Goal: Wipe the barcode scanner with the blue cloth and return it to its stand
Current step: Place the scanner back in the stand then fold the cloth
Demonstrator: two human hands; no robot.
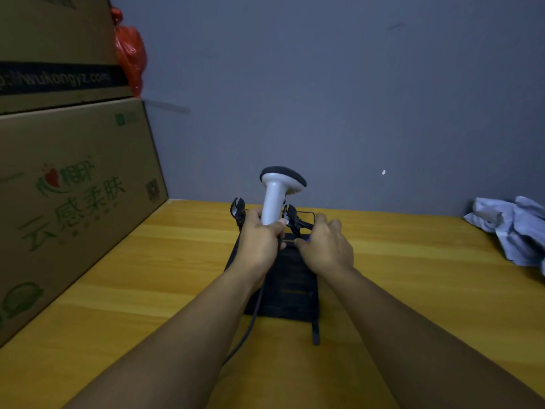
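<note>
- The barcode scanner (275, 199) stands upright at the middle of the bench (413, 276), head up, handle down between the black prongs of its stand (283, 284).
- The bench is yellow wood. Big cardboard boxes (73, 202) are at its left edge, and the blue cloth (513, 228) lies crumpled at the far right, well apart from both hands.
- The left hand (261, 240) has its grip closed around the lower handle of the scanner.
- The right hand (327, 246) rests on the stand just beside it; I cannot tell if its grip is closed on a part.
- My judgement: the scanner is at the stand, either leaving or returning. If not yet wiped, the next move needs the cloth.
</note>
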